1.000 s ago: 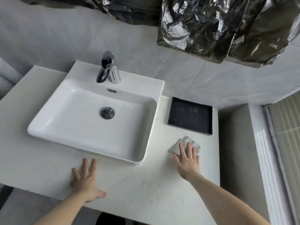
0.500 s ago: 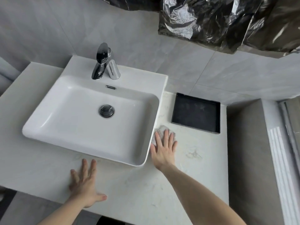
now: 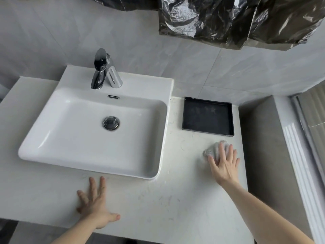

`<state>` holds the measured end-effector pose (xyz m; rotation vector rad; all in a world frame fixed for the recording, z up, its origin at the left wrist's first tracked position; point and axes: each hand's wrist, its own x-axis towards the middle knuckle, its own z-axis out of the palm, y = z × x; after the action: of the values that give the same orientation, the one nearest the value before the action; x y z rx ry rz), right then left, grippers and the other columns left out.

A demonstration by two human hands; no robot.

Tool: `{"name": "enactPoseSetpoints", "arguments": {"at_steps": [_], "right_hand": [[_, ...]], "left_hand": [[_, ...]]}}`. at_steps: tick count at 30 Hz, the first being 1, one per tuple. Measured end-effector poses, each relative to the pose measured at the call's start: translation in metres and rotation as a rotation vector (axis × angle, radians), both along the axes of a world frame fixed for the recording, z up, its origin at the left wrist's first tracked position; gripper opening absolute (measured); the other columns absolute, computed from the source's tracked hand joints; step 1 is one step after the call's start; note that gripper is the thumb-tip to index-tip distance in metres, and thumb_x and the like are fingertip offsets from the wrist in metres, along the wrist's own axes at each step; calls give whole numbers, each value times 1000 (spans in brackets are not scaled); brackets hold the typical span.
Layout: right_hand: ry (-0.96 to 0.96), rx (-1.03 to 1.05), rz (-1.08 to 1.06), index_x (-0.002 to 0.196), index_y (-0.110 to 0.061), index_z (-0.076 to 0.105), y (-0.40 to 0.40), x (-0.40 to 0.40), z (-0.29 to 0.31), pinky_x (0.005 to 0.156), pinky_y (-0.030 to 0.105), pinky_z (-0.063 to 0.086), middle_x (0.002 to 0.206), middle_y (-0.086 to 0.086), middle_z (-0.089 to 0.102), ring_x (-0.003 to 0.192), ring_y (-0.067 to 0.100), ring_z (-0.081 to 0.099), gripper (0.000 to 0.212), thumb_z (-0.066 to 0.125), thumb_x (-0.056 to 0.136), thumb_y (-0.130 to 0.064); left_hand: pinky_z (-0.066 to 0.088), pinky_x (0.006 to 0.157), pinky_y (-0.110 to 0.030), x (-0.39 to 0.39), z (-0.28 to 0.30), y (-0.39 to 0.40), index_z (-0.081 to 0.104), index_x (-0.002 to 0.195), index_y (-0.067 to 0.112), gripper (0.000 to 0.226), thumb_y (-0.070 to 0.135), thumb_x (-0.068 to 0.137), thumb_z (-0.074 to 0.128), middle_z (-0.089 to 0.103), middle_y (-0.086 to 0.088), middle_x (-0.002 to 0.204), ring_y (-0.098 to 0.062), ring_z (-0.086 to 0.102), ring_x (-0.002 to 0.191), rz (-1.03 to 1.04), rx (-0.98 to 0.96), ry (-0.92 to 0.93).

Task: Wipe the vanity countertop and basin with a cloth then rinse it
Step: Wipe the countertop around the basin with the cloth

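Note:
A white rectangular basin (image 3: 52,150) sits on the pale marble countertop (image 3: 175,205), with a chrome tap (image 3: 103,71) at its back and a chrome drain (image 3: 111,122) in the middle. My right hand (image 3: 224,166) lies flat, fingers spread, pressing a crumpled grey-white cloth (image 3: 213,149) onto the countertop right of the basin, near the counter's right edge. Only part of the cloth shows past my fingers. In front of the basin my left hand (image 3: 95,206) rests flat on the countertop, fingers apart, holding nothing.
A black square tray (image 3: 208,101) stands on the counter behind the cloth, against the tiled wall. Crinkled black plastic sheeting (image 3: 228,20) hangs overhead. A grey side wall (image 3: 267,147) borders the counter's right edge.
My right hand slid the cloth left to the basin's side, then back right to the counter's right edge below the tray. My left hand has stayed put.

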<state>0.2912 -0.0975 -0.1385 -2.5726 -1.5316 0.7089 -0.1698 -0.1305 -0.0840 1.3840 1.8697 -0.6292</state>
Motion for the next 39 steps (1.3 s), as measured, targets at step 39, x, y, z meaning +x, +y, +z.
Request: {"name": "enactPoseSetpoints", "arguments": {"at_steps": [39], "right_hand": [[98, 211, 276, 162, -35, 11, -48, -161, -26, 125, 45, -8, 169, -9, -8, 155, 19, -16, 59, 30, 106, -30]], "left_hand": [[32, 107, -70, -3, -9, -2, -41, 143, 36, 161, 71, 49, 84, -53, 3, 147, -54, -20, 144, -70, -1, 65]]}}
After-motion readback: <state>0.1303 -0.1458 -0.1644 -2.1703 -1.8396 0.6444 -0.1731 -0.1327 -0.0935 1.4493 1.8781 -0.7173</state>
